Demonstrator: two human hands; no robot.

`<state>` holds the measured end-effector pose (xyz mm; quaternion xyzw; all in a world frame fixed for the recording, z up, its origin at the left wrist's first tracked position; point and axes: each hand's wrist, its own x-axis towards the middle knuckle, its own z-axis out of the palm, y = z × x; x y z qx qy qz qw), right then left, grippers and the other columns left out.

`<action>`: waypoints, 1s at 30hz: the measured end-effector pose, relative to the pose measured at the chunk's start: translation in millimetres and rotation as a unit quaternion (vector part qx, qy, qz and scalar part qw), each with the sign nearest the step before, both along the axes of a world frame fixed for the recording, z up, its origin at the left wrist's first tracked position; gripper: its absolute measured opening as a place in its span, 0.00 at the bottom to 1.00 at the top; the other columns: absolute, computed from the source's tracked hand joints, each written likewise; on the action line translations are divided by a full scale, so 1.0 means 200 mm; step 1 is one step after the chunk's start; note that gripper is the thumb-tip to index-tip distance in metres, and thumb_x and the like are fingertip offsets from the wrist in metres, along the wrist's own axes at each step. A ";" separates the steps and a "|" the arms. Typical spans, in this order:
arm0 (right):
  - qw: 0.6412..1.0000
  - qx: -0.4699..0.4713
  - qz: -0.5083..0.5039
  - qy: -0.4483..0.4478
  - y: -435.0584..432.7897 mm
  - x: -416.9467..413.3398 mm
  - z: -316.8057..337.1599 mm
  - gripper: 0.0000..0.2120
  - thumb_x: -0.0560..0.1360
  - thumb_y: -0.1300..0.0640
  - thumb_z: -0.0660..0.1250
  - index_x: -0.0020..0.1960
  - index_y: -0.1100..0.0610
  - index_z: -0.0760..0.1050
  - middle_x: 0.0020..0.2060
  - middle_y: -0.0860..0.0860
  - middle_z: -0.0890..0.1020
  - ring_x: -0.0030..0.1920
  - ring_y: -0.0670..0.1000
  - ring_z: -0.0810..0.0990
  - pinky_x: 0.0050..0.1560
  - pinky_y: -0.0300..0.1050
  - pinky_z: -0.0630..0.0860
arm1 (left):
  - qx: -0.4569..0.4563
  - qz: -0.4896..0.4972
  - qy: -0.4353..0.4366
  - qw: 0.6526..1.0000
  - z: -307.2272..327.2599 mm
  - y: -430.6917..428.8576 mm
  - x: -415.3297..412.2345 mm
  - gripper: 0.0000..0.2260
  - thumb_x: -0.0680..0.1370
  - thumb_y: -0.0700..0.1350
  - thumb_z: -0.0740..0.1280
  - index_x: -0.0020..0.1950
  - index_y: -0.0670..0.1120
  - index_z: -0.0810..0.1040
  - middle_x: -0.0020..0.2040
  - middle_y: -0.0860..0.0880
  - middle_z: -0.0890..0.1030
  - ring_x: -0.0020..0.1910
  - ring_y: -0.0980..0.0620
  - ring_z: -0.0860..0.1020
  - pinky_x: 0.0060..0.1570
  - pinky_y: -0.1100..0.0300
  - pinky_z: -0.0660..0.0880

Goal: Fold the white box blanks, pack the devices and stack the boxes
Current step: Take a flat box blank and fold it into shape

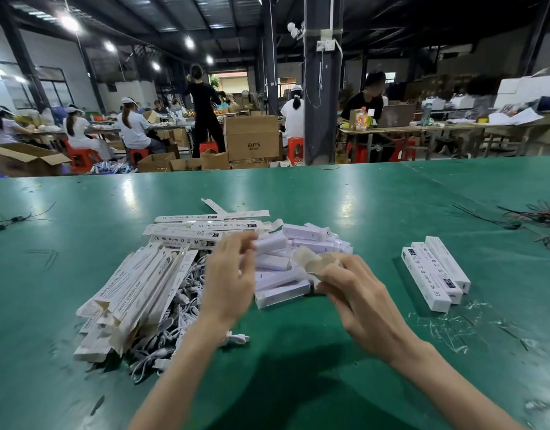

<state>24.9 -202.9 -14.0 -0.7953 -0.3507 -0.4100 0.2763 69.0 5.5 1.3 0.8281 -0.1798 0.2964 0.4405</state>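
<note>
A heap of white devices (301, 243) lies mid-table. To its left are flat white box blanks (137, 283), with more blanks (199, 234) behind them. White cables (183, 302) spill out under the blanks. My left hand (230, 274) hovers over the left side of the heap with fingers loosely curled, its fingertips by one device (272, 243); motion blur hides any contact. My right hand (351, 290), with tape wrapped round its fingers, pinches the right end of the front device (281, 294). Three closed white boxes (434, 274) lie side by side to the right.
The green table (298, 352) has loose wire bundles at its far right (540, 218) and far left (10, 218), and plastic scraps (447, 330) near the closed boxes. Beyond the far edge are a pillar, cartons and seated workers.
</note>
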 end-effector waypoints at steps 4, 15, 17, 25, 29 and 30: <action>1.000 0.020 -0.002 0.014 0.00 0.01 -0.02 0.20 0.74 0.68 0.66 0.60 0.52 0.65 0.48 0.55 0.76 0.44 0.59 0.76 0.40 0.56 0.76 | 0.327 0.222 0.275 0.876 -0.08 0.28 0.17 0.13 0.78 0.44 0.61 0.61 0.54 0.77 0.61 0.47 0.76 0.64 0.44 0.69 0.65 0.49 0.66; 0.998 0.045 0.019 0.025 0.01 0.00 -0.03 0.21 0.76 0.65 0.65 0.63 0.48 0.63 0.53 0.49 0.73 0.47 0.55 0.76 0.43 0.55 0.76 | 0.316 0.201 0.240 0.896 -0.10 0.26 0.15 0.10 0.73 0.55 0.69 0.40 0.50 0.83 0.43 0.55 0.83 0.48 0.52 0.79 0.47 0.59 0.76; 0.999 0.043 0.016 0.026 0.01 0.00 -0.04 0.22 0.76 0.65 0.65 0.63 0.47 0.62 0.53 0.48 0.72 0.47 0.53 0.76 0.44 0.53 0.76 | 0.348 0.193 0.259 0.880 -0.12 0.24 0.14 0.08 0.72 0.52 0.69 0.40 0.50 0.84 0.43 0.54 0.84 0.50 0.52 0.78 0.50 0.57 0.75; 0.997 0.066 0.023 0.036 0.02 0.01 -0.04 0.16 0.78 0.59 0.62 0.63 0.49 0.64 0.55 0.48 0.73 0.49 0.50 0.76 0.47 0.49 0.76 | 0.125 0.147 0.253 0.948 -0.07 0.26 0.15 0.09 0.77 0.47 0.68 0.41 0.44 0.79 0.37 0.50 0.80 0.35 0.55 0.74 0.34 0.60 0.67; 0.997 0.059 0.030 0.034 0.02 0.01 -0.05 0.17 0.78 0.60 0.62 0.64 0.49 0.64 0.55 0.49 0.74 0.51 0.51 0.76 0.48 0.51 0.75 | -0.038 0.092 0.257 0.961 -0.04 0.24 0.16 0.06 0.81 0.45 0.64 0.49 0.44 0.71 0.45 0.47 0.78 0.40 0.55 0.75 0.38 0.61 0.70; 0.997 0.056 0.031 0.035 0.02 0.00 -0.05 0.17 0.78 0.61 0.63 0.64 0.49 0.64 0.54 0.50 0.74 0.50 0.52 0.76 0.47 0.52 0.75 | -0.096 0.068 0.261 0.958 -0.04 0.23 0.15 0.05 0.81 0.44 0.63 0.51 0.43 0.69 0.47 0.44 0.78 0.43 0.52 0.77 0.42 0.59 0.74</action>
